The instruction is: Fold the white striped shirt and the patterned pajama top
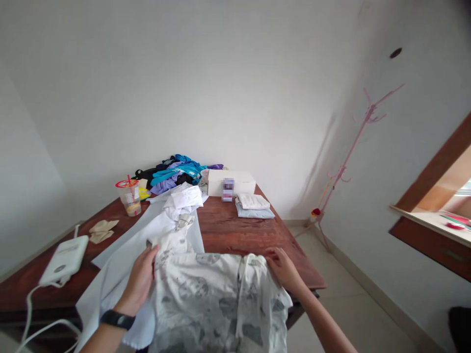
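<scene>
A white shirt [206,299] with a grey blotchy print hangs over the near edge of the table, its upper edge lying on the tabletop. My left hand [145,267], with a black band on the wrist, is closed on the shirt's upper left side. At its upper right corner, my right hand [281,267] pinches the cloth, part of the fingers hidden behind it. Under and left of the shirt spreads a white cloth [125,260], with a bunched white garment [182,198] farther back.
Folded clothes [253,208] lie before a white box [217,184] on the wooden table [224,233]. A heap of clothes [180,171] sits at the back left. Nearer are a lidded cup [130,198], beige cloth [103,230] and a white corded device [64,260]. A pink coat rack [353,147] stands right.
</scene>
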The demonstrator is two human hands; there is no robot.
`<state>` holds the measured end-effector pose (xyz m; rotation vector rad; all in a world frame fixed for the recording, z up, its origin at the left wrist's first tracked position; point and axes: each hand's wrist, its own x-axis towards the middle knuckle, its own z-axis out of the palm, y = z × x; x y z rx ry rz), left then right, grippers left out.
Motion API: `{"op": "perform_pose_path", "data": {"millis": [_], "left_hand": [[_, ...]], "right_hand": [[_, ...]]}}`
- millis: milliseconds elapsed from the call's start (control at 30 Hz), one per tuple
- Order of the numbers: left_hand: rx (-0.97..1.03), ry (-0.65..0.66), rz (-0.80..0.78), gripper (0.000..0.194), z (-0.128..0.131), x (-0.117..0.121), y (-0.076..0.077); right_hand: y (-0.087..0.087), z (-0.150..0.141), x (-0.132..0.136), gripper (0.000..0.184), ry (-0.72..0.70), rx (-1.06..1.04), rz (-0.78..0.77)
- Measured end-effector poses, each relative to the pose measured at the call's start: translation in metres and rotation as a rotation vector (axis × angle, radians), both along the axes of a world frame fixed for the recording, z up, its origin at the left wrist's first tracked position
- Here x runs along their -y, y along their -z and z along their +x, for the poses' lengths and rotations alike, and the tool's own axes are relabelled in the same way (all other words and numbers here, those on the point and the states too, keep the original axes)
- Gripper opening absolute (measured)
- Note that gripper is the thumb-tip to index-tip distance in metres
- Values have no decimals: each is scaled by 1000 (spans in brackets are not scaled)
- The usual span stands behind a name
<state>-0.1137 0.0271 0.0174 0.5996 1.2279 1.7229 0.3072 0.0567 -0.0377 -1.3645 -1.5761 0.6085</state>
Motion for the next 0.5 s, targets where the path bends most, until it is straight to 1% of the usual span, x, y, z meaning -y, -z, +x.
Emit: {"op": "perform_pose_path", "data": {"millis": [67,133,167,233,300,367,500], "left_hand": [[15,19,-21,24,-10,12,22],[32,44,-6,24,-15,22,33],[43,51,3,24,-15,26,35],[64,72,10,22,-11,32,34],[81,91,2,18,-7,34,29],[94,98,-6,16,-3,33,23],[103,102,8,11,-3,29,15]], "right_hand": [[-4,-20,15,23,-95,105,10],[-8,-45,31,24,-201,251,17],[-8,-58,38,26,-204,326,38],[-6,-79,47,31,-159,420,73],[-1,-90,49,34,-137,439,88],[1,-92,45,34,-155,410,85],[-1,-82,35,34,-177,321,52]]}}
